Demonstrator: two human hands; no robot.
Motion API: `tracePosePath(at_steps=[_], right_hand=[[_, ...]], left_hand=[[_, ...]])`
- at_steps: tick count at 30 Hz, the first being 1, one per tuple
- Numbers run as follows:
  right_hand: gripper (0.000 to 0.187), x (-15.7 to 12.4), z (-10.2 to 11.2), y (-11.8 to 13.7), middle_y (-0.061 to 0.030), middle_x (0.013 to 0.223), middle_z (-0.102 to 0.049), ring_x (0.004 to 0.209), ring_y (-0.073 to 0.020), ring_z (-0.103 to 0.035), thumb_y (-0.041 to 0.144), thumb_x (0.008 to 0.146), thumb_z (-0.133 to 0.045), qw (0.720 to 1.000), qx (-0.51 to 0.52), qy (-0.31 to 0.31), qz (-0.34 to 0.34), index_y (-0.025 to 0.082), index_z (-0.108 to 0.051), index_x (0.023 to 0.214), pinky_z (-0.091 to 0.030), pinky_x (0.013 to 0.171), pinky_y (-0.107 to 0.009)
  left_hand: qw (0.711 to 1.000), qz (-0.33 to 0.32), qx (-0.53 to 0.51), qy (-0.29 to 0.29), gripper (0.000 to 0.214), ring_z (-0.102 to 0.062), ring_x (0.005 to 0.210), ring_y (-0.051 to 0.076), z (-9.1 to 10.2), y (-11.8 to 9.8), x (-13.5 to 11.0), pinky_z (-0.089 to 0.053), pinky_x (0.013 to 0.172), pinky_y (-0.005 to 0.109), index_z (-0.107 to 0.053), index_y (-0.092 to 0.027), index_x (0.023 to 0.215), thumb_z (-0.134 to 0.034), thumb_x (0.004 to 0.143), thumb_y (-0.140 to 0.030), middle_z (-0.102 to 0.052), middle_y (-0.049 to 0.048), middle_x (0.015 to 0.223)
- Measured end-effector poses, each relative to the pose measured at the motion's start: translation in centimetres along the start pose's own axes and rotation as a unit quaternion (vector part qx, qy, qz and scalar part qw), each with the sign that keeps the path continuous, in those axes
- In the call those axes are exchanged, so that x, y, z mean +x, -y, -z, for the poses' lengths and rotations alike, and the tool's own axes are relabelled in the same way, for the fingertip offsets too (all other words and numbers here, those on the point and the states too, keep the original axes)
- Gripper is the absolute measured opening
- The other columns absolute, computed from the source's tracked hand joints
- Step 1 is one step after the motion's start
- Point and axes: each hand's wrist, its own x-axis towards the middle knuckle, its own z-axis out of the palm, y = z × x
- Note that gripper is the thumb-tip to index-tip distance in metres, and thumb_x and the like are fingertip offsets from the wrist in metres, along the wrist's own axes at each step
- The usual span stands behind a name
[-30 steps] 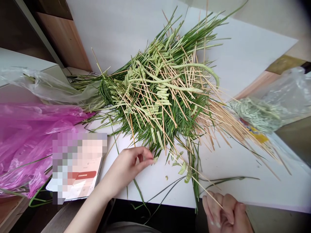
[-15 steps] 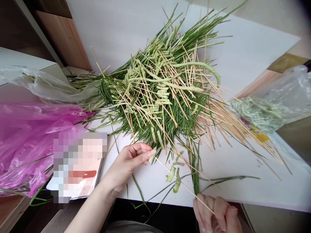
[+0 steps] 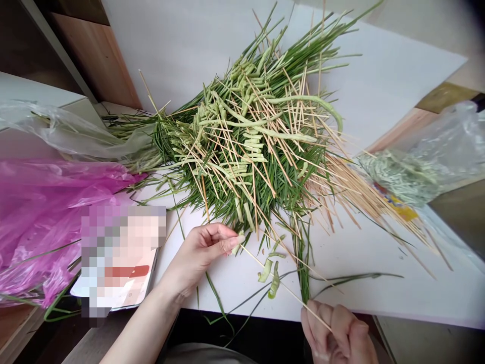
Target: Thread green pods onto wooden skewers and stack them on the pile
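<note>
My left hand (image 3: 202, 258) pinches a short piece of green bean (image 3: 235, 248) between thumb and finger, at the upper end of a thin wooden skewer (image 3: 299, 299). Lower on that skewer, curled bean pieces (image 3: 274, 283) hang apart from the left fingers. Curled around the skewer's lower end is my right hand (image 3: 337, 331), closed at the table's front edge. Just ahead of both hands lies a heap of green garlic chives (image 3: 280, 184), topped with cut beans, whole long beans (image 3: 291, 135) and many bean-threaded skewers.
A phone (image 3: 131, 288), its screen partly pixelated, lies left of my forearm beside a pink plastic bag (image 3: 49, 217). Loose skewers (image 3: 364, 189) fan out to the right, near a clear bag (image 3: 409, 172) of pale green strands. Stray chives trail over the white table (image 3: 352, 296).
Hardly anything differs. The whole view has shifted very slightly, while both hands keep their hold on the bean piece and the skewer.
</note>
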Motion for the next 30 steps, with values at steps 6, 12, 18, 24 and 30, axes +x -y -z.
tracePosePath(at_steps=[6,12,18,24,30], right_hand=[[0.052,0.2,0.0,0.0,0.0019,0.054,-0.037,0.050,-0.0154,-0.035,0.042,0.113,-0.028,1.000,-0.019,-0.003,0.013,0.021,-0.035,0.066,-0.030,0.049,-0.029],[0.052,0.1,0.0,0.0,0.0014,0.055,-0.041,0.052,-0.0160,-0.038,0.044,0.113,-0.026,0.997,-0.064,0.005,0.042,0.021,-0.036,0.067,-0.032,0.051,-0.029],[0.050,-0.4,0.1,-0.8,0.0003,0.057,-0.043,0.053,-0.0165,-0.039,0.039,0.113,-0.027,0.997,-0.062,0.006,0.055,0.021,-0.040,0.068,-0.032,0.053,-0.030],[0.054,-0.3,0.2,-0.9,0.0005,0.056,-0.044,0.053,-0.0167,-0.040,0.044,0.113,-0.026,0.998,-0.049,-0.017,0.041,0.021,-0.039,0.067,-0.036,0.053,-0.030],[0.055,-0.4,0.0,-0.9,0.0007,0.056,-0.044,0.053,-0.0164,-0.040,0.045,0.113,-0.026,0.998,-0.040,-0.038,0.034,0.021,-0.039,0.066,-0.036,0.053,-0.029]], left_hand=[[1.000,0.009,-0.004,0.004,0.020,-0.051,0.062,0.007,-0.5,0.1,0.1,-0.043,0.066,0.019,-0.075,-0.015,0.072,-0.090,0.072,-0.029,-0.065,-0.0024,0.066],[1.000,0.008,-0.010,-0.008,0.020,-0.053,0.064,0.007,-0.7,0.5,-0.1,-0.042,0.065,0.018,-0.076,-0.015,0.073,-0.090,0.072,-0.028,-0.067,-0.0014,0.069],[0.999,-0.007,-0.036,-0.023,0.020,-0.055,0.064,0.007,-0.9,0.9,0.0,-0.043,0.063,0.018,-0.079,-0.016,0.079,-0.091,0.070,-0.029,-0.068,-0.0011,0.069],[0.999,-0.011,-0.038,-0.019,0.019,-0.054,0.062,0.006,-1.0,0.6,-0.2,-0.044,0.064,0.018,-0.080,-0.016,0.078,-0.090,0.073,-0.031,-0.068,-0.0012,0.066],[0.999,0.002,-0.035,-0.002,0.020,-0.056,0.065,0.008,-0.9,0.2,-0.3,-0.045,0.065,0.019,-0.083,-0.018,0.083,-0.088,0.074,-0.035,-0.070,0.0005,0.070]])
